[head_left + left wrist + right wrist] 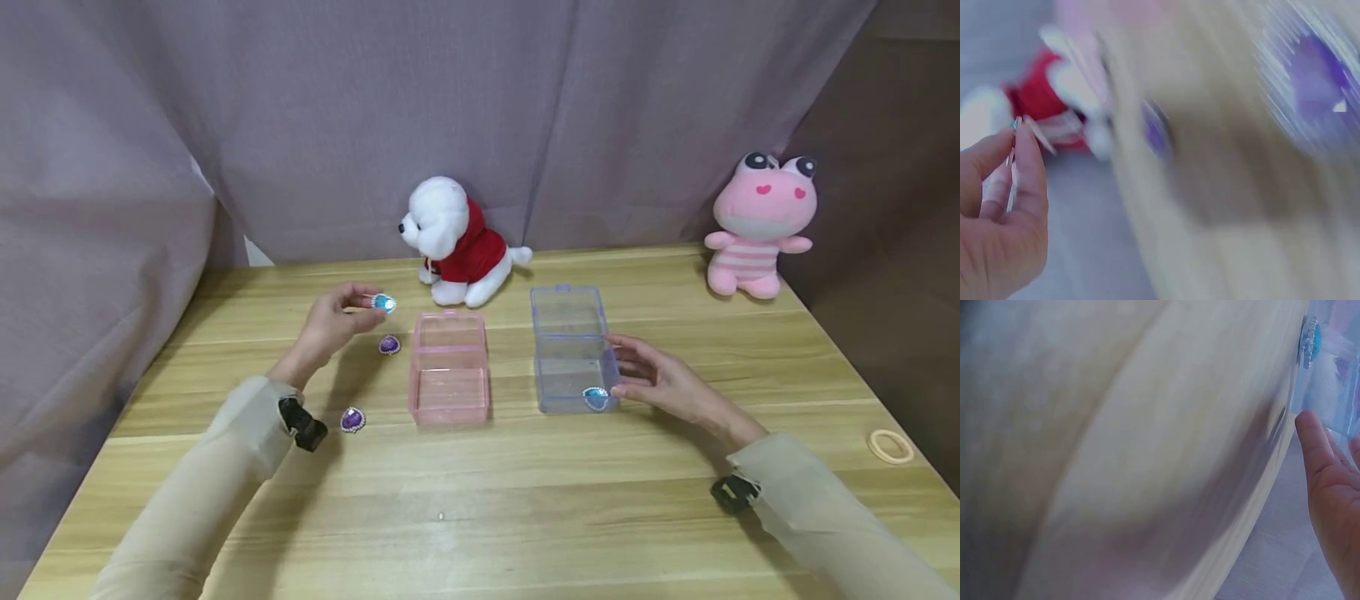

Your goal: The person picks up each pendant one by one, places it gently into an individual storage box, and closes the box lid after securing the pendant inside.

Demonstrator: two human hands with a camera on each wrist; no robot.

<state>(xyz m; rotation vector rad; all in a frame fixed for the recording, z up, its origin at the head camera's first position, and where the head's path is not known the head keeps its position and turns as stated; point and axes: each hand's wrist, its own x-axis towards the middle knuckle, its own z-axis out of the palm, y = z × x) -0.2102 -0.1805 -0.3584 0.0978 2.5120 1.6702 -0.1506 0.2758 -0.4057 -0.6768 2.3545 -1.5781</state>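
Note:
My left hand [333, 325] pinches a blue heart-like gem with a pale beaded edge [384, 303] between thumb and fingers, above the table; in the left wrist view its thin edge shows at the fingertips. Beneath that hand lie two purple gems, one farther back [389, 344] and one nearer [353, 420]. My right hand [670, 385] rests its extended fingers and thumb against the right side of a clear bluish box [551, 406] with its lid raised. Another blue gem [596, 398] shows at that box's front right corner, near the thumb.
Left of the bluish box stands a clear pink box [450, 415], lid up. Behind sit a white plush dog in red [468, 250] and a pink plush frog [757, 225]. A beige ring [890, 447] lies by the right table edge. Grey curtain [337, 125] hangs behind.

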